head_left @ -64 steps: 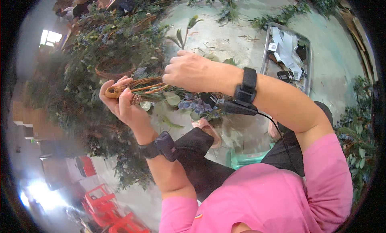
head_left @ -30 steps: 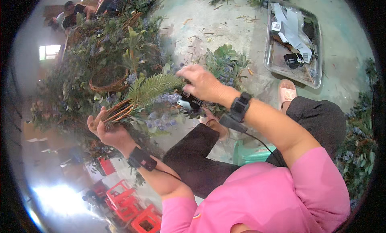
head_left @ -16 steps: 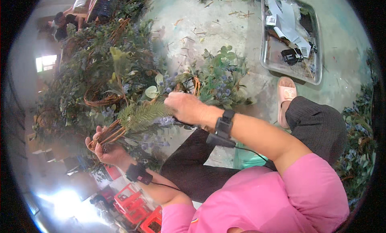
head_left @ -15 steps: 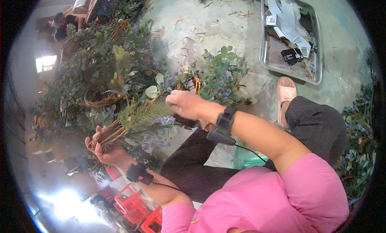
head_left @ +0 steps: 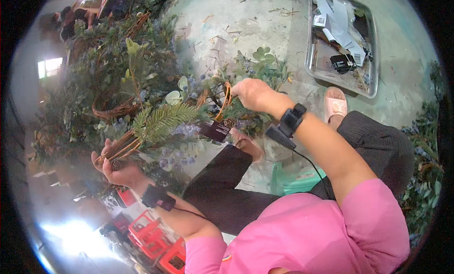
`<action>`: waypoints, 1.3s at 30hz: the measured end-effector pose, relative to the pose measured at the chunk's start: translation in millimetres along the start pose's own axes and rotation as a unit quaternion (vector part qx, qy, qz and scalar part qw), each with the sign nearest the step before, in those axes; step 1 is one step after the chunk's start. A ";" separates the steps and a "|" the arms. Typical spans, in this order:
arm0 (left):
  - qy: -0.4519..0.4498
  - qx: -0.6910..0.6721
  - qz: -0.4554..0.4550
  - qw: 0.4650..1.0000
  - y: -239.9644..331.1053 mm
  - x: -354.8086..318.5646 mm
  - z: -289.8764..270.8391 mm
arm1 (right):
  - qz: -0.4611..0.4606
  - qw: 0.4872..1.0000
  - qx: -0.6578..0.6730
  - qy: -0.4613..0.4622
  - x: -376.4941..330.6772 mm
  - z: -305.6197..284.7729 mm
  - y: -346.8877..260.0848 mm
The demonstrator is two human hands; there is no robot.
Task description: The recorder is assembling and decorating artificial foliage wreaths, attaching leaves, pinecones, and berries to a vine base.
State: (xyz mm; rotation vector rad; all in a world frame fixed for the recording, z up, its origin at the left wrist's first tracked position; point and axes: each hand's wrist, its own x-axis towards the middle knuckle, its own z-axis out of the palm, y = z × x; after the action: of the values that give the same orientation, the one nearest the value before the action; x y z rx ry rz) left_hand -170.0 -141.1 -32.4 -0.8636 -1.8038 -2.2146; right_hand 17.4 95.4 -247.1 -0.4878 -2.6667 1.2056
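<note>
A wreath of twigs, green leaves and blue berries (head_left: 184,127) spans the space between my hands. My left hand (head_left: 124,172) is closed around its bundled brown twigs, beside a small pinecone (head_left: 116,165). A fir-like sprig (head_left: 163,120) lies along the wreath's middle. At the far side, my right hand (head_left: 257,94) has its fingers closed at an orange-brown twig loop (head_left: 225,101); the fingertips are partly hidden. Below that loop hang a black tag (head_left: 215,131) and another pinecone (head_left: 229,123).
A large heap of similar greenery (head_left: 118,71) stands at left. A clear plastic bin (head_left: 309,61) with paper strips and black tags is at far right. Near me are a green plastic stool (head_left: 293,179), red crates (head_left: 149,234) and more greenery (head_left: 425,156). Another person (head_left: 71,23) is at upper left.
My right hand has moved away and to the right, from the fir-like sprig to the twig loop, uncovering the black tag. My left hand has shifted slightly left with the twigs.
</note>
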 end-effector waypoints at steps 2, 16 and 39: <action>0.021 0.021 0.010 1.000 0.7 -2.5 9.1 | -0.033 0.994 -0.098 -0.031 -9.1 -6.6 -25.6; -0.035 -0.023 0.018 0.999 12.7 -10.7 29.2 | 0.236 0.790 0.544 0.154 -2.9 7.2 33.8; -0.107 -0.028 0.035 0.993 10.7 -12.9 35.6 | 0.165 0.948 0.217 0.165 35.5 -5.0 -22.5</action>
State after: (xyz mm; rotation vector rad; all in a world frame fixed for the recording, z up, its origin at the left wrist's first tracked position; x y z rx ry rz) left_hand -142.6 -113.5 -26.3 -1.1991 -1.7748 -2.2111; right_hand -19.2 97.9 -226.1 -0.9825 -2.0131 1.5806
